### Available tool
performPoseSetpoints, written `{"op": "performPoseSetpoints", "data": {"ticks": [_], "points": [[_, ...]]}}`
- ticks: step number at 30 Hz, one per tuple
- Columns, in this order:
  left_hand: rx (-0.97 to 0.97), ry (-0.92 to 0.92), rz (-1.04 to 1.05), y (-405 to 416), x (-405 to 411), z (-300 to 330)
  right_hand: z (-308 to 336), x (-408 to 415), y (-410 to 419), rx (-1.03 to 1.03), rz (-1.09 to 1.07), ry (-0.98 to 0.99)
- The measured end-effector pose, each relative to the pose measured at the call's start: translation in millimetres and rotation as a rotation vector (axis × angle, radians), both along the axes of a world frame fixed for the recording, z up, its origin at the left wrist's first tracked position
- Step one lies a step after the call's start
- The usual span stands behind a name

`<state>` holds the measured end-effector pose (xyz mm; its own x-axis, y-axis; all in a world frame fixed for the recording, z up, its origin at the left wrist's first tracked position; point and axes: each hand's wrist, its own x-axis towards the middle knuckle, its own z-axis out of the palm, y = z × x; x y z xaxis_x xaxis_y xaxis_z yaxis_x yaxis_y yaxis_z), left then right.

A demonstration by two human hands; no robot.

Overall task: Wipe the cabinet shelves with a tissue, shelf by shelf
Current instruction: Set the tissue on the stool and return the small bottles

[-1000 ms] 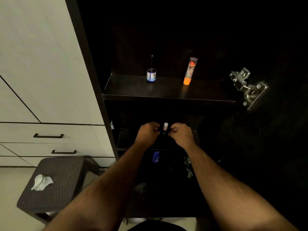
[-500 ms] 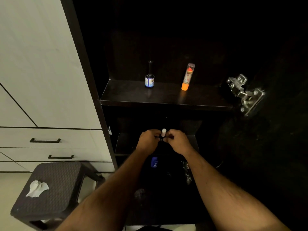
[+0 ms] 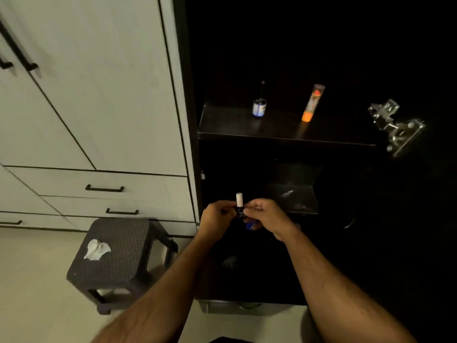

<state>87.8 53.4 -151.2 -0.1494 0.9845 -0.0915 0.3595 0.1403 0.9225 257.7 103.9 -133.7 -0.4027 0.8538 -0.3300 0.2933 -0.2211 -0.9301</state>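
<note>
lower shelves [image 3: 291, 199] lost in darkness, blue item [image 3: 249, 226] behind hands [image 3: 243, 216]

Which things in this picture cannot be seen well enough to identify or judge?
- Head view: the small bottle with a white cap, held between the left hand and right hand; fingers cover its body and the label is too small.
- Blue thing under the right hand: mostly hidden by it.
- Lower shelf and the cabinet bottom: too dark to tell what lies there.
- Labels on the dark bottle and orange tube: too small.

dim overall | cabinet interior [image 3: 321, 45] near-black | shelf [image 3: 284, 129] faint glare | wide-angle edge bending
</note>
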Motion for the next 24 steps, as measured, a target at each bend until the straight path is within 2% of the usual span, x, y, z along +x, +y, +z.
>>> {"op": "performPoseSetpoints", "data": {"ticks": [5,16,24], "points": [[-0.108,-0.189,0.117,-59,-51,-9,-12,-59,-49,-0.088,-0.017,0.016],[-0.163,-0.153,0.297,-185,-206,-14,-42,-236,-155,-0.114,0.008,0.01],[-0.256,-0.15,0.436,-215,-283,-34,-56,-321,-177,-0.135,0.09,-0.022]]}}
